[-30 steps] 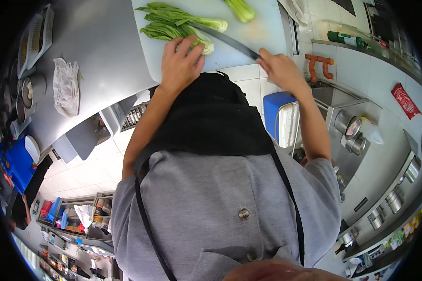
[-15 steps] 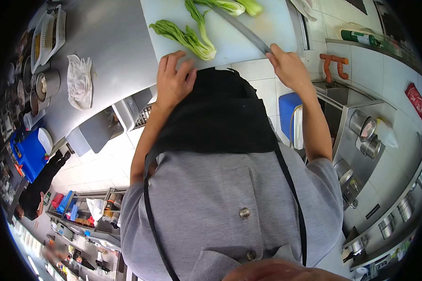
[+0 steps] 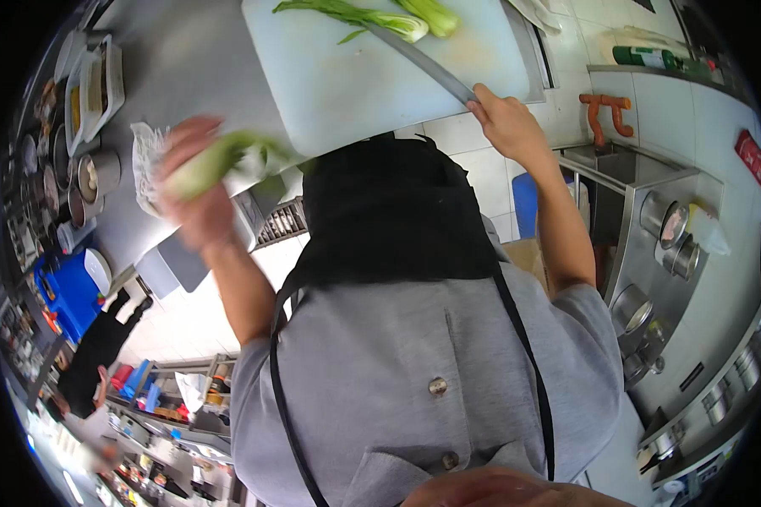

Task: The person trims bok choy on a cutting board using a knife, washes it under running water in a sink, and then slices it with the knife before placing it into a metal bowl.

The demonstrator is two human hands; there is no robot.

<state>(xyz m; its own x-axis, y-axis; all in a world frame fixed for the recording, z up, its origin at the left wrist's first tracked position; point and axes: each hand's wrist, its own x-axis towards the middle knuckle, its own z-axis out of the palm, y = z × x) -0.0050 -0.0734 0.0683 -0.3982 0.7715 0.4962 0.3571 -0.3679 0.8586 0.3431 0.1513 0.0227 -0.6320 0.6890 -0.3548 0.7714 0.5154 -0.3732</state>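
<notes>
My left hand (image 3: 196,203) is closed round a piece of bok choy (image 3: 220,165), both smeared by motion, over the metal counter near a crumpled white cloth (image 3: 145,160). The leafy end points toward the cutting board. My right hand (image 3: 507,127) grips a knife (image 3: 427,63) by its handle at the near right of the white cutting board (image 3: 338,101). The blade lies across the board, its tip end beside a cut bok choy half (image 3: 402,27). Another pale green bok choy piece (image 3: 435,15) sits just past it.
White baskets (image 3: 97,89) and metal pots (image 3: 97,175) stand along the left side of the counter (image 3: 186,51). A sink (image 3: 609,165) is on the right, with metal pots (image 3: 681,253) beside it. Another person in dark clothes (image 3: 93,359) is at the far left.
My left hand has taken bok choy from the near side of the board and swung left over the counter. My right hand and the knife have shifted only slightly.
</notes>
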